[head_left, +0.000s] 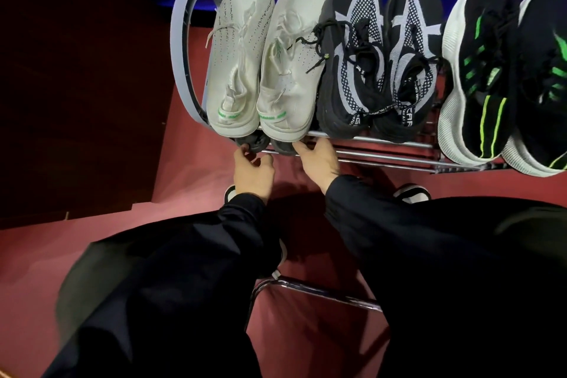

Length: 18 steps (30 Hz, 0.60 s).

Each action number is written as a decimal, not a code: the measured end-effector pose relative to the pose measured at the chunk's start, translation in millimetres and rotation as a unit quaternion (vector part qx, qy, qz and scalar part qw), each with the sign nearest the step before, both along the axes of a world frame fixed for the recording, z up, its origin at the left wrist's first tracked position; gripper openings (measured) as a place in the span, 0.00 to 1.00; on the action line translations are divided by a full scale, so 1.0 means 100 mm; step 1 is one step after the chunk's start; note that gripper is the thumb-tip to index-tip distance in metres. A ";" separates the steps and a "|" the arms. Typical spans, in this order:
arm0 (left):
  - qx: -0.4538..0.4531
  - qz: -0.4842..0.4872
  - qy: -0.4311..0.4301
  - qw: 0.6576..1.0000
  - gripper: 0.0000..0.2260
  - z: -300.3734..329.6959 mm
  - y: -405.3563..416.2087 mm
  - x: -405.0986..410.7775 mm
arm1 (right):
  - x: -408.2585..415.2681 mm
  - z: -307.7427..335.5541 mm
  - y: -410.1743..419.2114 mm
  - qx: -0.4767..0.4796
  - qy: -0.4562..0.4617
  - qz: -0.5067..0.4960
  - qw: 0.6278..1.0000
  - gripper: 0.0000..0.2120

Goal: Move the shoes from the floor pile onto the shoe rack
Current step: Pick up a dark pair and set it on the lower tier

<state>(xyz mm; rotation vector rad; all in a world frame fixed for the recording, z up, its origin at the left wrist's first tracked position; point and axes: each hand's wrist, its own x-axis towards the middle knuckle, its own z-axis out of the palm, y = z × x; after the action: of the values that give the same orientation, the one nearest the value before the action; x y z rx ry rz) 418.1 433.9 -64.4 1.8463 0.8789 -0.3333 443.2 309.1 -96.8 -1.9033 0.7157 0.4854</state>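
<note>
Left grip (pixel 253 167) curls round a dark shoe's heel (pixel 253 143) beneath the white sneakers (pixel 267 52); right grip (pixel 317 155) reaches alongside, fingers hidden. Light, soft knit: hold heels.

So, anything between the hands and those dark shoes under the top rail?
Nothing visible. Left hand and right hand are at the dark shoes, just below the white sneakers on the shoe rack.
</note>
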 end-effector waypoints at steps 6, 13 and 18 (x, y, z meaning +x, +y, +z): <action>0.015 -0.051 0.024 0.998 0.15 -0.14 0.15 -0.15 | -0.19 0.30 -0.20 0.017 -0.019 0.023 0.999 0.11; -0.033 -0.183 0.021 0.982 0.13 0.08 -0.02 -0.25 | -0.56 0.89 -0.51 0.063 0.022 0.055 0.996 0.07; -0.056 -0.294 -0.048 0.953 0.11 0.96 -0.72 -0.40 | -1.07 1.64 -0.98 0.116 0.010 0.018 0.993 0.05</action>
<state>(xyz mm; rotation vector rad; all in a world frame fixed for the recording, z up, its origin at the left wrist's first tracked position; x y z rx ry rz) 378.4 361.6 31.4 1.9688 0.2170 -0.6394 336.4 210.9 67.0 -1.6981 0.6106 0.5854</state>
